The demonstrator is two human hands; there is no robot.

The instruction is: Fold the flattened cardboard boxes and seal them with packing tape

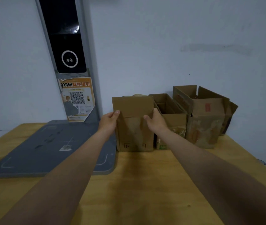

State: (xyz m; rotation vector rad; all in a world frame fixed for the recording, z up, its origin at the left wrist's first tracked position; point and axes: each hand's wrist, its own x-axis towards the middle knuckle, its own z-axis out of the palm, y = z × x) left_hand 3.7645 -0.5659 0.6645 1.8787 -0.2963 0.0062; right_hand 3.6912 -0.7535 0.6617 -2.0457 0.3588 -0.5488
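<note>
Far side of the desk [145, 184]: flattened box [133, 132] stands on end.
Its long axis is vertical, straight ahead of me; my left hand [108, 121] and right hand [155, 120] each grip a side edge near the top, equally close.

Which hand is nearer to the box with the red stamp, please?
The right hand: it grips the edge of the flattened box facing the stamped box; the left hand grips the opposite edge.

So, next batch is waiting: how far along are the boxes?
The middle box and right box stand formed on the table, tops open. The left hand and right hand grip the left box, its top flap folded over. Sealing remains: no tape in view.
</note>
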